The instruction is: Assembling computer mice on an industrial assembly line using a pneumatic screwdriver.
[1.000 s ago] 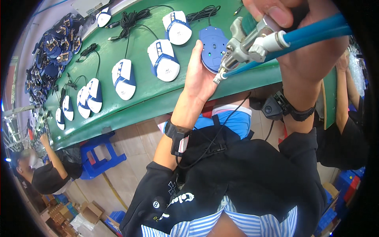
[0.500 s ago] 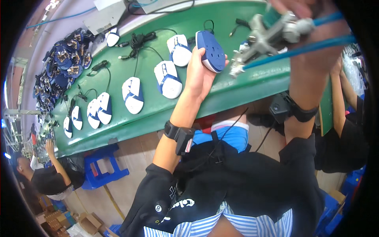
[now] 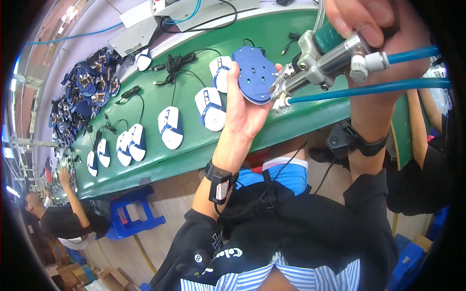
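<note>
left hand (image 3: 246, 119) cradles a blue oval plastic mouse (image 3: 255, 82). right of it, right hand (image 3: 404, 34) clutches a silver tubular metal tool (image 3: 334, 60), tip perhaps touching.

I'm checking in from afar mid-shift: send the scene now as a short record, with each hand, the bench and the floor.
Left hand: holds a mouse, blue underside up
Right hand: grips a metal tool with blue hoses
Tool tip: at the mouse's near right edge; contact unclear
Bench: green; white-and-blue mice, black cables, heap of parts
Floor: blue stool, left
</note>
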`<state>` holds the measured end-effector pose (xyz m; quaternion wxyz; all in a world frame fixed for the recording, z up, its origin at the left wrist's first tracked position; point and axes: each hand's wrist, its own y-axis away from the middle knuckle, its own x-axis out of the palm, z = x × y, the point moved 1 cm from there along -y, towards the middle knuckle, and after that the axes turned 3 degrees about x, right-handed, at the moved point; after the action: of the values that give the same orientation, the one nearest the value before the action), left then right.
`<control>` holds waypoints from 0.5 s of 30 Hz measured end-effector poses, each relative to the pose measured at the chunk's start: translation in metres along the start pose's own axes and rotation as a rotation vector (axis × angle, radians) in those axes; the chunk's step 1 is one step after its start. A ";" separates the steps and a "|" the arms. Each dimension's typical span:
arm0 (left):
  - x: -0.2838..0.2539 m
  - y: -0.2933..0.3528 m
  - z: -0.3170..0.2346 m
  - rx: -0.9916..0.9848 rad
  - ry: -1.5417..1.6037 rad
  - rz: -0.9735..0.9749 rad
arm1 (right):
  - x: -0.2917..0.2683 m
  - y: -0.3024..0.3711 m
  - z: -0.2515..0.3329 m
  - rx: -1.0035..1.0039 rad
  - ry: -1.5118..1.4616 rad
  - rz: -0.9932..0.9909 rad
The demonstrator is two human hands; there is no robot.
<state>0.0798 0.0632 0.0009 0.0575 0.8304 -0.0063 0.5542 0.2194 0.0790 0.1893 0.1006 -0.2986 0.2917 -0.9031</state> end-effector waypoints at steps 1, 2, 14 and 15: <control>-0.004 0.003 -0.004 0.015 -0.002 -0.011 | 0.001 0.000 -0.006 0.012 -0.025 0.005; -0.002 0.002 -0.001 -0.003 0.021 -0.015 | 0.000 0.000 -0.004 0.013 -0.023 -0.004; 0.003 0.008 -0.001 -0.030 0.079 -0.022 | 0.005 0.004 -0.009 0.053 -0.115 -0.010; 0.003 0.008 -0.001 -0.033 0.102 -0.018 | 0.006 0.005 -0.008 0.058 -0.101 0.001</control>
<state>0.0792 0.0557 0.0045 0.0763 0.8001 -0.0049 0.5950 0.2101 0.0764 0.1837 0.1242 -0.3405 0.2599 -0.8950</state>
